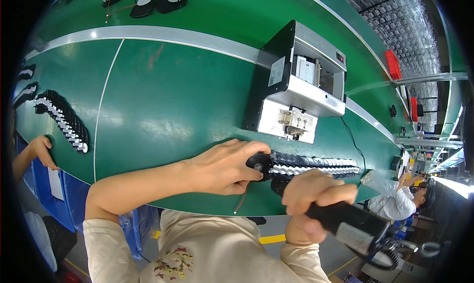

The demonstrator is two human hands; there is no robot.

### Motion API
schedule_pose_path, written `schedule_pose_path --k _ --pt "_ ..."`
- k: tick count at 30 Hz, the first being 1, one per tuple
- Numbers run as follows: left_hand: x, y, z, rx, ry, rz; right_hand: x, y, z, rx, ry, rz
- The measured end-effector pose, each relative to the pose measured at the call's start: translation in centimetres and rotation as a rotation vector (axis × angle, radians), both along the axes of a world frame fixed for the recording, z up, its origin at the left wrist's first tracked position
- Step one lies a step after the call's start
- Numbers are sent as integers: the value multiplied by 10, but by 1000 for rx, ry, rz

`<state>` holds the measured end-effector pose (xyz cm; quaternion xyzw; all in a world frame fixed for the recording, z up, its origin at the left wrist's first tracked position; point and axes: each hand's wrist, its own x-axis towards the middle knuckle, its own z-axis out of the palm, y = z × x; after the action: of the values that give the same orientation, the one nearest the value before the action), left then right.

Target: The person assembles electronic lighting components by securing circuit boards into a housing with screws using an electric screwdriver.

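At the near edge of the green bench [173, 110], the left hand [222, 167] is closed around the end piece of a row of black fan parts [311, 165] lying on its side — the right hand [316, 194] grips a black power screwdriver [353, 223] just beside it. If the tool tip wanders off, it could slip and nick the holding fingers — or shove the row askew toward the edge.

The green tabletop [173, 100] is looking smooth and slightly glossy. The row of black parts [311, 164] is showing matt plastic, and the machine's [301, 80] front is gleaming as brushed metal.
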<state>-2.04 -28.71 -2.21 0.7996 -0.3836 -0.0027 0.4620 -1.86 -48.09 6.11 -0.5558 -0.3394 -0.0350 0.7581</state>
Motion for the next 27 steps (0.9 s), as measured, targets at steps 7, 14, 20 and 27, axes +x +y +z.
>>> schedule_pose_path --k 7,14,20,27 --pt "7 11 19 -138 61 -33 18 -43 37 389 -223 -31" --pt "51 83 38 127 158 45 27 -66 23 321 -193 -12" --pt "135 124 15 78 -344 906 22 -55 21 256 -216 -122" --pt "203 157 7 736 -12 1142 25 -60 6 218 -162 -20"
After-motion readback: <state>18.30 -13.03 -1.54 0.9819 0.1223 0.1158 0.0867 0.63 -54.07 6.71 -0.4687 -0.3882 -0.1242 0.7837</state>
